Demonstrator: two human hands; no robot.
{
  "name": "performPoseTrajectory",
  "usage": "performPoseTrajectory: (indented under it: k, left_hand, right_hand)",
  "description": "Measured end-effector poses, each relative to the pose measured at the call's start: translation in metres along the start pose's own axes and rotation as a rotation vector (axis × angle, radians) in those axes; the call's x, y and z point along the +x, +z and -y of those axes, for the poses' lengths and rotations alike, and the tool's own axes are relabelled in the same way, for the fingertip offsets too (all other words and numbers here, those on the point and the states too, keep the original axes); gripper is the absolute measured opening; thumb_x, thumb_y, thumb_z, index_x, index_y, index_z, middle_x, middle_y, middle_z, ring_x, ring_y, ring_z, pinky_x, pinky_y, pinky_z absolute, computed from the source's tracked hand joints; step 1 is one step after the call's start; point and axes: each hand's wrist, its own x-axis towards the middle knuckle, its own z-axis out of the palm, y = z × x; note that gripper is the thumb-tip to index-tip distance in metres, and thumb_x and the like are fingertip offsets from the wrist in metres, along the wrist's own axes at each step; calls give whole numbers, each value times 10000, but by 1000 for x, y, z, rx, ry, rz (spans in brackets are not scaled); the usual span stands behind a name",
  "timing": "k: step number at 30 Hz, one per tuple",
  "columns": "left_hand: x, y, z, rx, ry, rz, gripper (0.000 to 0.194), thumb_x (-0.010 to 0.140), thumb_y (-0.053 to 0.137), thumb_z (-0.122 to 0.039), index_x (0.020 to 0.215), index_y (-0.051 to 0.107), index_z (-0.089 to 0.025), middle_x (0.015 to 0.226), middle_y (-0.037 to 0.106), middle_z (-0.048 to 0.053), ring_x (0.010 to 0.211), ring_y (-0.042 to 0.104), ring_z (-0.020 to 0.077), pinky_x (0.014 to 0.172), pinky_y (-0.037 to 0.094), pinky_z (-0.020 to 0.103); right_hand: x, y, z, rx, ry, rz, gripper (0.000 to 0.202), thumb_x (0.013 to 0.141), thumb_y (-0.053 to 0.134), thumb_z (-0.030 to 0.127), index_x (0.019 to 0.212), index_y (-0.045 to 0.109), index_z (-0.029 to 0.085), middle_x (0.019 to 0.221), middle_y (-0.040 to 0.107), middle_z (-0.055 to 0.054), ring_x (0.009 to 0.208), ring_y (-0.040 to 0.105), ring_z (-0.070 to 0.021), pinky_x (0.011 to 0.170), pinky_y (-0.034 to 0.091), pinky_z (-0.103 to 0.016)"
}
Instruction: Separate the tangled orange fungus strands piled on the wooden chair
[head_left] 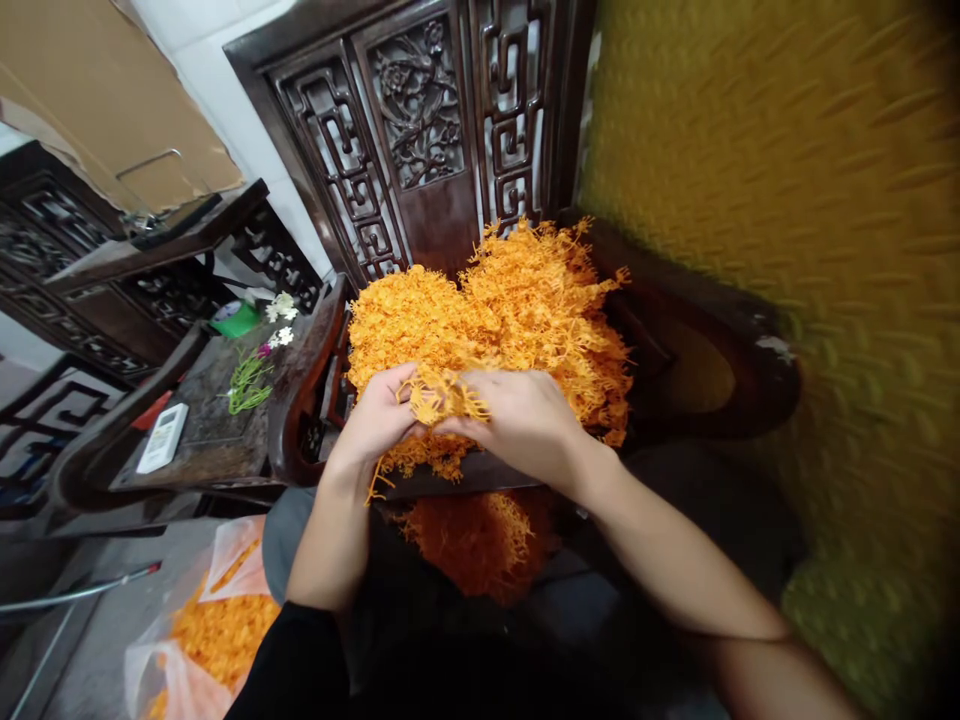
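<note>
Both hands' grip [444,405] seems to pinch 1 orange sprig [439,395].

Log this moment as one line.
both hands: holding orange sprigs | beneath: heaped orange sprigs on chair | left: white remote on side table

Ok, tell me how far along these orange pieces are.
Probably partway. The big heap on the chair may be done, though I can't be sure; the left hand holds an orange cluster, the right hand against it; orange pieces in the plastic bag may be left.
</note>
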Motion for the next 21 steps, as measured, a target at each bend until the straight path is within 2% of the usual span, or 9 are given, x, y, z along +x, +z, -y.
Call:
performPoseTrajectory:
  k: [3,6,10,12,13,14,16,19,21]
  left_hand:
    - [1,3,-1,-4,-8,-61,318,671,849,-195,637,533,-171,490,503,-64,396,409,45,402,263,175]
    - [3,8,-8,-160,9,-136,442,689,863,-280,608,438,-190,464,420,-95,367,338,21,417,285,180]
    - [4,-1,-16,-301,-20,-184,520,757,833,-307,608,344,-208,382,298,-140,317,232,5,493,403,200]
    - [3,-16,-17,-304,30,-292,477,768,809,-258,597,366,-208,348,298,-140,298,219,9,516,438,204]
    - [2,-24,-18,-309,82,-342,466,779,791,-238,590,367,-206,338,299,-139,295,221,10,541,457,205]
    - [2,-31,-18,-315,128,-368,468,795,777,-227,589,358,-206,332,305,-136,295,232,13,564,471,206]
    - [2,-37,-17,-330,141,-334,488,816,769,-225,606,329,-204,341,322,-136,301,243,17,587,479,205]
    - [6,-29,-15,-346,73,-242,501,829,774,-262,628,318,-203,353,330,-137,309,231,14,581,468,198]
    - [10,-19,-13,-342,41,-205,455,823,774,-277,635,366,-201,351,329,-134,316,229,11,573,457,195]
  right_hand:
    - [0,4,2,35,-104,-67,318,1009,565,387,1071,786,167,973,774,-124,775,710,-239,649,473,-344]
    - [5,5,2,291,-89,-236,280,1023,535,307,1008,780,171,893,760,-80,745,683,-183,679,495,-327]
    - [13,0,-25,647,182,-469,205,964,641,366,849,733,223,739,694,-22,661,625,-157,634,491,-319]
    - [15,-8,-54,833,343,-686,221,931,669,413,787,674,246,645,612,-1,536,528,-130,509,409,-295]
    - [15,-14,-69,930,387,-860,266,915,672,432,727,618,251,605,560,10,467,438,-107,442,324,-283]
    - [15,-20,-81,1022,424,-882,263,896,689,438,732,595,256,639,579,3,460,428,-96,424,283,-281]
    - [15,-28,-96,1167,527,-807,243,837,742,409,753,585,244,740,654,-33,460,453,-82,399,242,-274]
    - [18,-27,-89,1327,636,-565,296,711,820,325,746,552,203,866,722,-74,492,535,-85,387,260,-231]
    - [21,-20,-76,1405,650,-476,366,636,842,264,725,493,199,818,716,-43,488,534,-77,386,273,-201]
